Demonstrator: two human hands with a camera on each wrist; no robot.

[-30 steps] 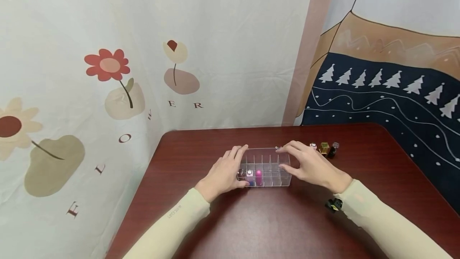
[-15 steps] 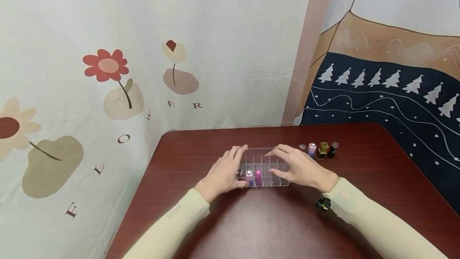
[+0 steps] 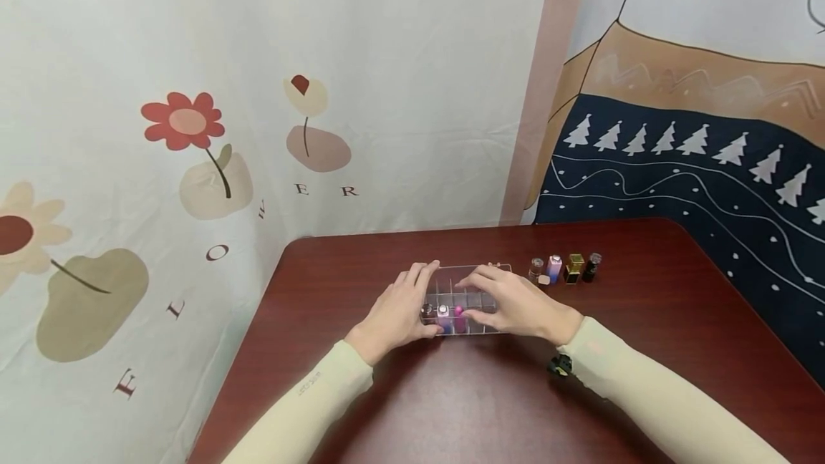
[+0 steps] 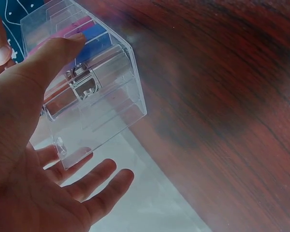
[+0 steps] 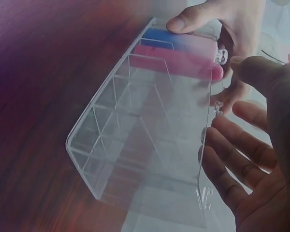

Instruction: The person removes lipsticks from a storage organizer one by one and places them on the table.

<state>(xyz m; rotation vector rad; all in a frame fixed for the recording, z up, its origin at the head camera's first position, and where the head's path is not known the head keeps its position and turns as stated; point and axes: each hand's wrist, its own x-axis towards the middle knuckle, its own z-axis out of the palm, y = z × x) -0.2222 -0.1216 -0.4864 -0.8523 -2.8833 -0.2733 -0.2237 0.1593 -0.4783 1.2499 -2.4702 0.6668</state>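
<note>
A clear divided organizer box [image 3: 477,301] stands on the table in the head view. My left hand [image 3: 394,312] grips its left end, thumb on the front wall and fingers behind. In the left compartments stand a dark tube [image 3: 427,311], a pink-and-blue lipstick [image 3: 443,318] and a bright pink lipstick [image 3: 460,322]. Over the right part hovers my right hand [image 3: 522,304], thumb and fingers apart. From the right wrist, its thumb is near the tops of the lipsticks [image 5: 179,63], and its fingers lie along the far wall; whether they touch it I cannot tell.
Several small items stand at the back right: a clear-capped tube [image 3: 536,268], a pink-and-blue lipstick [image 3: 554,268], a gold-and-black one [image 3: 573,268] and a black one [image 3: 591,268]. The red-brown table [image 3: 361,263] meets printed curtains behind and at the sides.
My right hand has moved left across the organizer, from its right end toward the pink lipstick, uncovering the items at the back right. The left hand keeps its hold.
</note>
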